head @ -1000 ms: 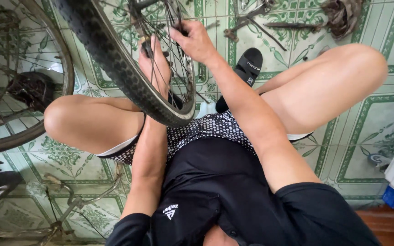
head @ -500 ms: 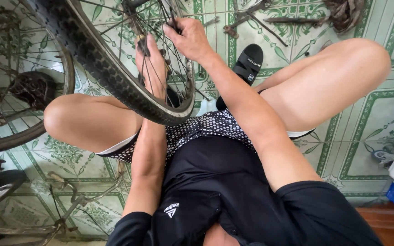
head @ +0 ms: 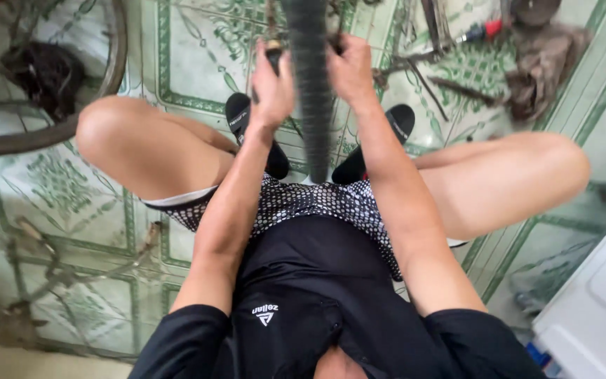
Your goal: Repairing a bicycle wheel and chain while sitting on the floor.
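**Wheel held edge-on over a tiled floor**

A green-patterned tile floor [head: 177,77] fills the frame, tools scattered at upper right. The bicycle wheel [head: 311,84] stands upright at top centre, seen edge-on, between the sandals [head: 247,123]. The left hand [head: 273,88] and right hand [head: 351,70] flank it, fingers clamped on its sides, seemingly to steady it. Its tyre is dark grey, finely treaded

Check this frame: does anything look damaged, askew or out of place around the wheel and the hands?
Nothing looks damaged. The wheel stands edge-on between the left hand and right hand, upright. The only untidy part is the floor at upper right: a red-handled tool, a brown rag and dark rods lie scattered on the tiles.
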